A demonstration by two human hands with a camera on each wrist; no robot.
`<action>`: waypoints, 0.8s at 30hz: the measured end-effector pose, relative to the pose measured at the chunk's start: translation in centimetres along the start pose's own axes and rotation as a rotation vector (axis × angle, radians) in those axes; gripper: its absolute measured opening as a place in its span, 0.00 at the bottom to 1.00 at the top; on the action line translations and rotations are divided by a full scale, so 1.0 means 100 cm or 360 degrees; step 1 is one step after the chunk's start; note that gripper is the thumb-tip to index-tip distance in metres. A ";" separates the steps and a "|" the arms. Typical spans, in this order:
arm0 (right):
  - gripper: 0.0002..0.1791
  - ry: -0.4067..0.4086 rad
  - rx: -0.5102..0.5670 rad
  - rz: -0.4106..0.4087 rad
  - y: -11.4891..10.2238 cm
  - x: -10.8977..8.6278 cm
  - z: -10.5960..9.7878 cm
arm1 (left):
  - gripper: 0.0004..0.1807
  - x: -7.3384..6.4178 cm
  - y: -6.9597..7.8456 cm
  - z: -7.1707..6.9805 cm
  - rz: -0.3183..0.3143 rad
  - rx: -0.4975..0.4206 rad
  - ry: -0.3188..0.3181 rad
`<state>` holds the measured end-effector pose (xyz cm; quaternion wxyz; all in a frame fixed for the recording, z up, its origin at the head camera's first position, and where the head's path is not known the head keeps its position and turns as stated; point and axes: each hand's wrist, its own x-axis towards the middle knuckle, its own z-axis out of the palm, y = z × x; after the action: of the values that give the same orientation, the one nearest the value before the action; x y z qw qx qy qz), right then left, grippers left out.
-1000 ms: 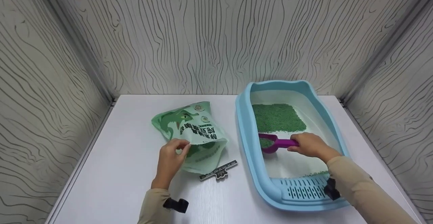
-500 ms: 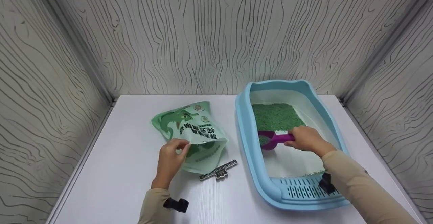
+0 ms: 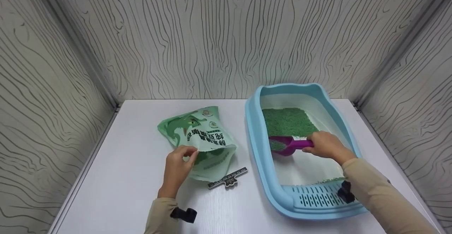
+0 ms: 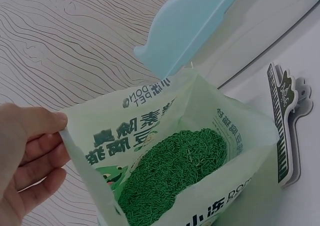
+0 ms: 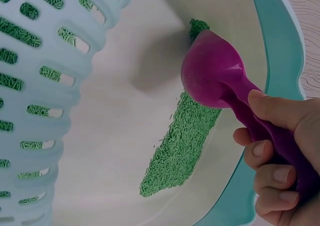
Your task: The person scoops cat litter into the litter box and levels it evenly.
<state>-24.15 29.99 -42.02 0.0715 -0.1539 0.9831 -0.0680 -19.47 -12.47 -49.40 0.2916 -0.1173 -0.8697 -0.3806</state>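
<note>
My left hand [image 3: 177, 168] pinches the rim of a green-printed cat litter bag [image 3: 199, 126], holding its mouth apart. Green pellets [image 4: 172, 171] fill the bag's inside in the left wrist view. With my right hand [image 3: 327, 145] I grip the handle of a purple scoop [image 3: 290, 148], fingers wrapped round it. Green pellets lie in the scoop's bowl, which is over the left side of a light blue litter box [image 3: 260, 149]. Behind the scoop, a patch of green litter [image 3: 290, 121] covers part of the box's pale floor.
A black and white clip [image 3: 229, 179] lies on the white table [image 3: 120, 170] between bag and box. A slotted blue grate [image 3: 317, 197] forms the box's near end, with pellets beneath it. Wood-patterned panels [image 3: 212, 39] enclose the table.
My right hand and the scoop have shifted a little toward the back of the box, then slightly right. The left hand and bag stay in place.
</note>
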 end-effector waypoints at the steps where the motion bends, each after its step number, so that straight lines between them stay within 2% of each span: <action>1: 0.13 0.0004 0.0002 0.0001 0.001 -0.001 -0.001 | 0.03 0.000 0.000 0.000 -0.0010 -0.0003 -0.0007; 18: 0.14 0.0041 -0.0054 0.0009 0.017 -0.008 -0.004 | 0.03 0.000 -0.001 0.001 0.0036 0.0004 0.0025; 24: 0.14 0.0011 -0.0005 0.0077 0.025 -0.011 -0.004 | 0.02 -0.001 -0.003 0.001 0.0066 -0.0012 0.0025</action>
<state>-23.96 32.73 -41.85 0.0695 -0.1300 0.9869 -0.0652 -19.60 -12.60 -49.68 0.3058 -0.1336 -0.8633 -0.3786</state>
